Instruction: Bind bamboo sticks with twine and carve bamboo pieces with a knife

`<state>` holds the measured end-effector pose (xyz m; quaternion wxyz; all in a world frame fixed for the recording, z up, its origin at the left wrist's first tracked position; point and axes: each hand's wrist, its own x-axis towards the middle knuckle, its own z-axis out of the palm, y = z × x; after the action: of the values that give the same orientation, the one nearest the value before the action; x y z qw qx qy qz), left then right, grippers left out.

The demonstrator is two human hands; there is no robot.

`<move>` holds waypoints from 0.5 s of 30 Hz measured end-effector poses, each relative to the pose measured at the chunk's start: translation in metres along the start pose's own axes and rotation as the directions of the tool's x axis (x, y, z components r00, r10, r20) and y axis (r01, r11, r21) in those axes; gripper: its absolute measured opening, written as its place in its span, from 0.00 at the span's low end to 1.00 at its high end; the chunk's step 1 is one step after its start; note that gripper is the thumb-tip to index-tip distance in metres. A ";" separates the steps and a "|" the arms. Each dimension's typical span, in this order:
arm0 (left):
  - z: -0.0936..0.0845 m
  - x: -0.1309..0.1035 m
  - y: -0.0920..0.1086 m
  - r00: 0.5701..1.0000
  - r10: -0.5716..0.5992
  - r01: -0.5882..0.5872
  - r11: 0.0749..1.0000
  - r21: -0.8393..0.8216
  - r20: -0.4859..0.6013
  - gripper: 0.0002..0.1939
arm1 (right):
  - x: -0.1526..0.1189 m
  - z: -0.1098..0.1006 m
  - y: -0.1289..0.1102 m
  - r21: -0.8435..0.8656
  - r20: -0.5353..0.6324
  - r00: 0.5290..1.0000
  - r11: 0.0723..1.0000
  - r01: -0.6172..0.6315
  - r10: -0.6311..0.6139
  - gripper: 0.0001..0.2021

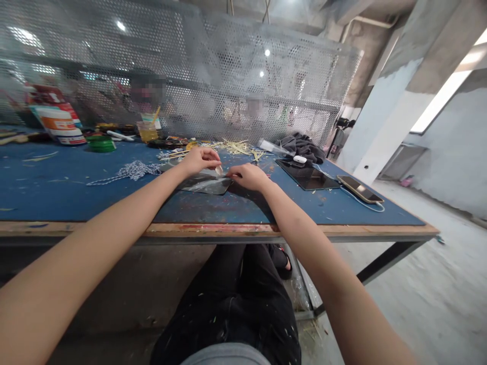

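Observation:
My left hand [201, 160] is closed in a pinch on a small pale, flat, rounded piece [218, 171]; its exact kind I cannot make out. Just below it on the table lies a dark, shiny flat sheet [207, 186]. Close by on the right, my right hand [249, 176] has its fingers curled down at the sheet's right side. Whatever those fingers hold, if anything, is hidden. Pale thin shavings [239, 147] are scattered behind both hands.
A coil of white-and-blue cord [133, 171] lies left of the hands. To the right are a tablet [306, 175], an earbud case [300, 159] and a phone [359, 188] with a cable. Tubs [61, 124], a green spool [101, 143] and a cup [147, 132] stand behind, before a perforated metal screen [228, 66].

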<state>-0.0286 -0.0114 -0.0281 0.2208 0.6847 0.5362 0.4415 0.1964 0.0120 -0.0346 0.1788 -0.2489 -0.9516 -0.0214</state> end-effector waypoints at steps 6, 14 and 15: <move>0.005 -0.001 0.000 0.993 -0.042 0.040 0.999 0.023 0.106 0.08 | 0.000 -0.002 -0.003 -0.051 -0.009 0.999 0.998 -0.042 0.041 0.17; -0.003 0.001 -0.009 0.979 -0.145 0.147 0.989 -0.001 0.146 0.10 | 0.005 0.005 -0.006 -0.085 0.039 0.998 0.996 -0.036 0.040 0.14; -0.003 0.001 -0.010 0.977 -0.154 0.156 0.988 -0.002 0.147 0.10 | 0.005 0.006 -0.006 -0.087 0.046 0.998 0.996 -0.030 0.034 0.14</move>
<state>-0.0370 -0.0081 -0.0339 0.2976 0.6699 0.5674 0.3751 0.1873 0.0096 -0.0379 0.1455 -0.2722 -0.9497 -0.0535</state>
